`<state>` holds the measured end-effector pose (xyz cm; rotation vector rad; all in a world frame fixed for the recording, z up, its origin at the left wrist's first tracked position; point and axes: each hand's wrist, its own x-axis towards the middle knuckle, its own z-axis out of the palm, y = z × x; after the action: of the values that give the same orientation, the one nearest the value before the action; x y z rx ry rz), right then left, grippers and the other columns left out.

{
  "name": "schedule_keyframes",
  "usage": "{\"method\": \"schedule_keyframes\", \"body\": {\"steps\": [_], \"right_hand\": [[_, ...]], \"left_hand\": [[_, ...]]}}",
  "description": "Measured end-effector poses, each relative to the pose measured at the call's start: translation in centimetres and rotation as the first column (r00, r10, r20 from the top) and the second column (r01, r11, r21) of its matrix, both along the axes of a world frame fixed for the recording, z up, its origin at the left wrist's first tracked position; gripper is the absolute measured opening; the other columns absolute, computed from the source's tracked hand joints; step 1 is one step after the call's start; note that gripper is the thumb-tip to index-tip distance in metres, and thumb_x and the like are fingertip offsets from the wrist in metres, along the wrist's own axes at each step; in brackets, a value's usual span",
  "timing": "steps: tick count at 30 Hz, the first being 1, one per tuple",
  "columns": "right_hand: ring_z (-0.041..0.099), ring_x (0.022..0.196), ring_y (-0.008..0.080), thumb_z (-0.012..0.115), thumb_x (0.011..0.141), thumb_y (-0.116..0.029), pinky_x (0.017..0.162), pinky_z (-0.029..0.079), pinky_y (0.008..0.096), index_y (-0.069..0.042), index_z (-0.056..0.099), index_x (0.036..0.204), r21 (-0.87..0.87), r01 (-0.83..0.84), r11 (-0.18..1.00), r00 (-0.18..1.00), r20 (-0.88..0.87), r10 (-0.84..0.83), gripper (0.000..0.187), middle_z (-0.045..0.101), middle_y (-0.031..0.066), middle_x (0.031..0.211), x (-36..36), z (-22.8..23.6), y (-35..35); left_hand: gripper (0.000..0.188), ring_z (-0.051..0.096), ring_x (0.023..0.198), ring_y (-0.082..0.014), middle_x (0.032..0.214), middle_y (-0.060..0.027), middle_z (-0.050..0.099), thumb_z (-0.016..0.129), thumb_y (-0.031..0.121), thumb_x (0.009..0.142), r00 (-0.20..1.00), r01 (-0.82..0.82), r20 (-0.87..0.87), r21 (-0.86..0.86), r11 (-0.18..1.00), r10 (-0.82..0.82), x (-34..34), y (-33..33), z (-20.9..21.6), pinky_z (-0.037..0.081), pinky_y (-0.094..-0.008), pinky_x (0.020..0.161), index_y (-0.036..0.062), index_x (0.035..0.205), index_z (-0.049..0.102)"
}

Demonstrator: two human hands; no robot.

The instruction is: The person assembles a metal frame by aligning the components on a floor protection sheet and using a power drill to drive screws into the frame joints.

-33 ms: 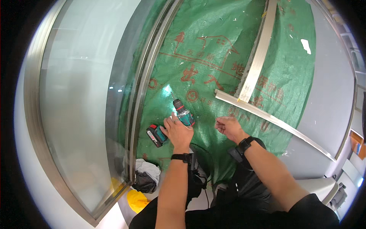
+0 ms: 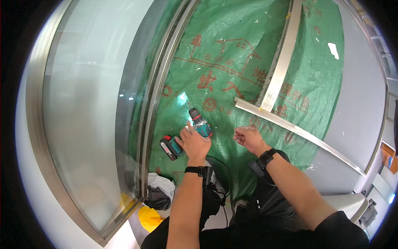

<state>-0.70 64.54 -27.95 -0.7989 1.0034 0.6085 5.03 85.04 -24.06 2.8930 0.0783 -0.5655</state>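
Above green sheeting [image 2: 228, 143], left fingers [image 2: 184, 134] grasp the drill [image 2: 202, 126]; right fingers [image 2: 239, 135] curl closed.

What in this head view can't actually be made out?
- Drill handle: head view, hidden behind the left hand; how firmly it grips is unclear.
- Anything pinched in the right hand: head view, hidden by its own curl or too small.
- Drill bit tip: head view, lost in glare.
- Long metal strip, far end: head view, cut off by the upper edge.
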Motion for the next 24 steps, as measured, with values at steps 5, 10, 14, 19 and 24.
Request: {"method": "schedule_keyframes", "body": {"steps": [5, 10, 14, 19, 24], "right_hand": [[0.064, 0.077, 0.0170, 0.062, 0.091, -0.016, 0.066, 0.052, 0.0267, 0.000, 0.062, 0.095, 0.099, 0.027, 0.995, 0.999, 0.040, -0.031, 0.017, 0.064, 0.0077, 0.087, 1.7, 1.2, 1.4], [0.064, 0.077, 0.0164, 0.063, 0.090, -0.014, 0.066, 0.051, 0.0265, -0.003, 0.062, 0.093, 0.128, 0.061, 0.990, 0.996, 0.053, -0.069, 0.012, 0.064, 0.0059, 0.084, 3.3, 1.6, 1.8], [0.064, 0.075, 0.0167, 0.064, 0.089, -0.014, 0.066, 0.051, 0.0265, -0.003, 0.061, 0.093, 0.131, 0.070, 0.989, 0.993, 0.089, -0.082, 0.012, 0.065, 0.0059, 0.084, 4.3, 2.0, 2.4], [0.064, 0.077, 0.0172, 0.063, 0.090, -0.014, 0.067, 0.052, 0.0273, -0.003, 0.061, 0.094, 0.182, 0.106, 0.978, 0.992, 0.043, -0.116, 0.012, 0.065, 0.0064, 0.085, 5.0, 1.8, 2.2], [0.066, 0.080, 0.0193, 0.058, 0.092, -0.012, 0.070, 0.055, 0.0288, -0.002, 0.060, 0.093, 0.422, 0.303, 0.854, 0.927, 0.076, -0.367, 0.009, 0.066, 0.0085, 0.088, 6.0, 2.8, 0.0]], "left_hand": [[0.102, 0.041, 0.128, -0.0367, 0.136, -0.0189, 0.043, 0.076, 0.029, 0.067, 0.977, -0.040, -0.211, -0.049, 0.998, 0.029, 2.1, 2.5, 0.0, 0.022, -0.0585, 0.111, 0.0099, 0.149, 0.017], [0.111, 0.038, 0.131, -0.0369, 0.141, -0.0177, 0.038, 0.079, 0.032, 0.062, 0.912, 0.007, -0.406, -0.140, 0.990, -0.064, 2.9, 5.0, -0.2, 0.022, -0.0593, 0.111, 0.0103, 0.149, 0.014], [0.106, 0.051, 0.115, -0.0364, 0.127, -0.0197, 0.048, 0.079, 0.012, 0.062, 0.924, 0.147, -0.351, -0.049, 0.988, -0.155, 1.5, 7.1, -1.9, 0.039, -0.0467, 0.100, 0.0030, 0.148, 0.018], [0.094, 0.057, 0.098, -0.0387, 0.102, -0.0217, 0.059, 0.073, 0.007, 0.065, 0.973, 0.173, -0.148, -0.050, 0.984, -0.178, 0.2, 6.9, -3.5, 0.047, -0.0455, 0.086, -0.0003, 0.144, 0.023], [0.077, 0.060, 0.092, -0.0393, 0.095, -0.0210, 0.062, 0.073, 0.015, 0.069, 0.955, 0.293, -0.019, -0.085, 0.952, -0.296, 1.6, 6.8, 5.3, 0.050, -0.0446, 0.081, 0.0024, 0.137, 0.039]]}}
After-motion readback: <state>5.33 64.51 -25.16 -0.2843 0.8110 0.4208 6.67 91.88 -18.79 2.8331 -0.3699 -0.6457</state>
